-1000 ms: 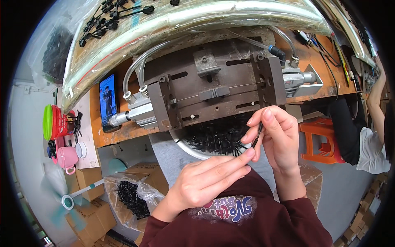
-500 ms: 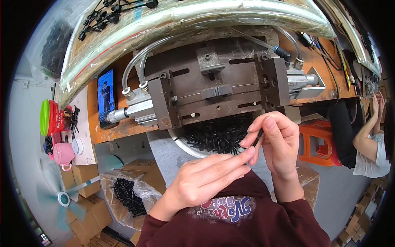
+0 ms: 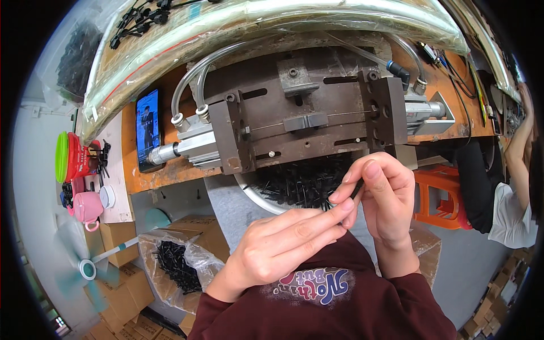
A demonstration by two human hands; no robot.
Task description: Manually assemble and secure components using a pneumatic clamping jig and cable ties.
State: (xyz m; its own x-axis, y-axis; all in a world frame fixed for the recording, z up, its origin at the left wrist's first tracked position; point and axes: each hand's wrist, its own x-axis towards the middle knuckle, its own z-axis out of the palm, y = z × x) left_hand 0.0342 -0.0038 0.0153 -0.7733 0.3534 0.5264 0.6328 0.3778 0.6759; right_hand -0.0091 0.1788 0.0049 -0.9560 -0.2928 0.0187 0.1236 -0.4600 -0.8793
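Observation:
A small, slim black part (image 3: 356, 190) is pinched between the thumb and fingers of my right hand (image 3: 386, 198), in front of my chest. Its lower end runs to the fingertips of my left hand (image 3: 286, 243), which are pressed together around it; the left thumb is hidden. Just beyond my hands, a white-rimmed round container (image 3: 255, 198) holds many thin black pieces. Above it on the bench is a brown metal fixture (image 3: 266, 110) with an air cylinder at each end. A small dark block (image 3: 306, 122) sits at its middle on a thin rod.
A phone (image 3: 148, 130) showing a picture leans left of the fixture. Clear hoses (image 3: 187, 76) arch over it. A plastic-lined box (image 3: 178, 266) of black parts, a fan (image 3: 87, 270) and a pink cup (image 3: 88, 207) are at left. An orange stool (image 3: 436, 195) and another person's arm (image 3: 517, 153) are at right.
The view has shifted slightly, so the fixture sits a little further right. Both hands keep nearly the same pose around the black part. The other person's arm at right has moved.

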